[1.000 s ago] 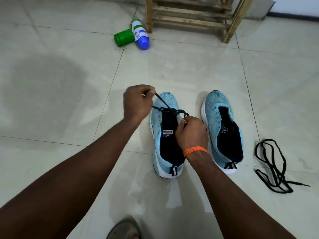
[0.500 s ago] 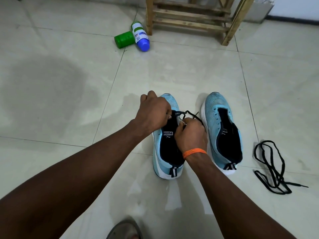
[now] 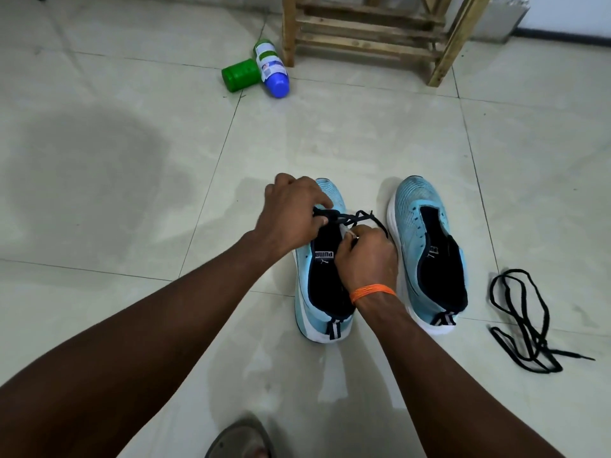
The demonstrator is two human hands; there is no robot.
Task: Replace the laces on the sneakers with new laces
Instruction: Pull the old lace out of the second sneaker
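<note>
Two light blue sneakers stand side by side on the tiled floor, toes pointing away from me. The left sneaker (image 3: 310,292) has a black lace (image 3: 355,218) threaded near its toe end. My left hand (image 3: 291,216) pinches that lace over the shoe's upper. My right hand (image 3: 367,256), with an orange band on the wrist, grips the lace's other end beside the tongue. The right sneaker (image 3: 429,252) has bare eyelets and no lace. A loose black lace (image 3: 522,322) lies tangled on the floor to the right of it.
A green container (image 3: 239,75) and a bottle with a blue cap (image 3: 272,69) lie on the floor at the back. A wooden rack (image 3: 373,38) stands behind them. A sandalled foot (image 3: 241,441) shows at the bottom edge. A dark damp patch (image 3: 89,166) marks the floor on the left.
My left hand came down from a raised pull at the shoe's toe and now sits close over the lace, next to my right hand. The right hand has hardly moved.
</note>
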